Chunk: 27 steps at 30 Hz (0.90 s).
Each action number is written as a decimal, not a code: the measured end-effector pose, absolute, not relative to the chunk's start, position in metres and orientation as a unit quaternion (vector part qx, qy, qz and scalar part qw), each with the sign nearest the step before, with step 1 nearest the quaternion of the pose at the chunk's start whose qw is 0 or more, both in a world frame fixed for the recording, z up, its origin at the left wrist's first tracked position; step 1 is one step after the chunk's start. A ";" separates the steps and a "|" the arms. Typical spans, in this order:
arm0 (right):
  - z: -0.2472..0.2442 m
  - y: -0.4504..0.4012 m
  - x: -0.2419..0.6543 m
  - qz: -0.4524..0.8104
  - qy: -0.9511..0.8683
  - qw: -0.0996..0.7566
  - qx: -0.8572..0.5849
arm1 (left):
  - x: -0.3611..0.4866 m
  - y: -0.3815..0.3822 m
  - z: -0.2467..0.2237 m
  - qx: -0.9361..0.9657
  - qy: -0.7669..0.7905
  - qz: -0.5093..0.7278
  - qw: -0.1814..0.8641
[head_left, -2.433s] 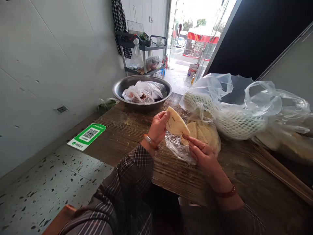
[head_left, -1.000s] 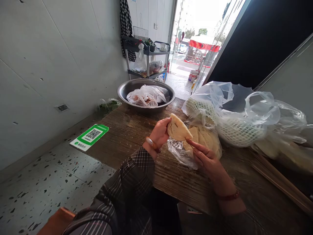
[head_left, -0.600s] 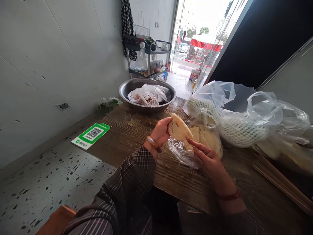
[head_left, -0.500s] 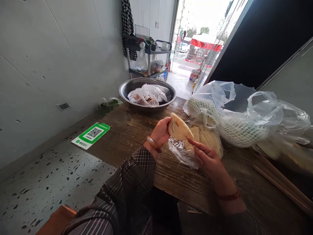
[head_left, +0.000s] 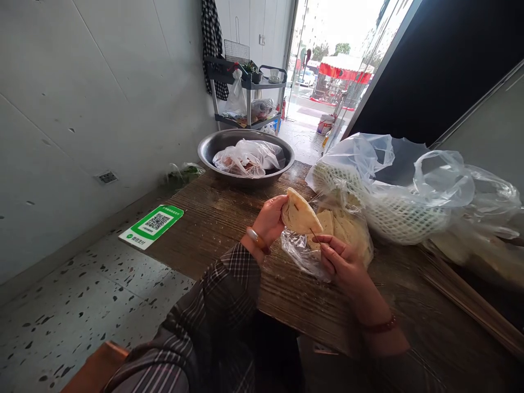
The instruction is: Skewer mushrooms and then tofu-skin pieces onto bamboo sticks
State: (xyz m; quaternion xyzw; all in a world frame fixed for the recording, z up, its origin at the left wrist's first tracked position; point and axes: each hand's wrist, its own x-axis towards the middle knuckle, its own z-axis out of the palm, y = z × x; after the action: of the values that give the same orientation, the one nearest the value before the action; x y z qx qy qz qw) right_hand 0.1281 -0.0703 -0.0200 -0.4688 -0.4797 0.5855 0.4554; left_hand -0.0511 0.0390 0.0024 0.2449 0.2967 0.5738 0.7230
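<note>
My left hand (head_left: 269, 220) grips a folded piece of flatbread (head_left: 302, 213) by its left side, above the table. A short bit of stick shows on the bread's face. In my right hand (head_left: 339, 257) a thin wooden skewer (head_left: 314, 235) is pinched, its tip at the bread's lower right edge. Behind and beneath the hands lies an open clear plastic bag (head_left: 301, 256) with more flatbread (head_left: 347, 232) in it.
A metal basin (head_left: 207, 155) holding a bagged item stands at the table's far side. Plastic bags with net-wrapped goods (head_left: 409, 218) and a bundle of sticks (head_left: 470, 300) lie right. A green QR card (head_left: 158, 222) lies at the left edge.
My right hand has shifted slightly left and down, and more of the skewer shows between its fingers and the bread. My left hand still holds the bread almost unmoved.
</note>
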 end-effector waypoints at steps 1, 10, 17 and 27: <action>-0.020 -0.070 0.127 0.587 -0.481 0.454 -0.467 | -0.050 0.038 0.002 0.247 0.293 0.572 0.725; -0.016 -0.069 0.118 0.587 -0.466 0.488 -0.447 | -0.044 0.032 0.002 0.232 0.252 0.557 0.757; -0.015 -0.067 0.118 0.609 -0.426 0.515 -0.428 | -0.039 0.026 0.001 0.267 0.206 0.483 0.808; -0.013 -0.076 0.116 0.322 -0.645 0.405 -0.563 | -0.049 0.036 0.000 0.342 0.317 0.558 0.687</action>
State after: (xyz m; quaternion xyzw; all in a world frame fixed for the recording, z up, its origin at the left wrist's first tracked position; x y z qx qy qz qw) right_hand 0.1159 -0.0765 -0.0133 -0.5629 -0.6445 0.3220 0.4051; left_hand -0.0486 0.0356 -0.0001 0.3415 0.3171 0.5576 0.6870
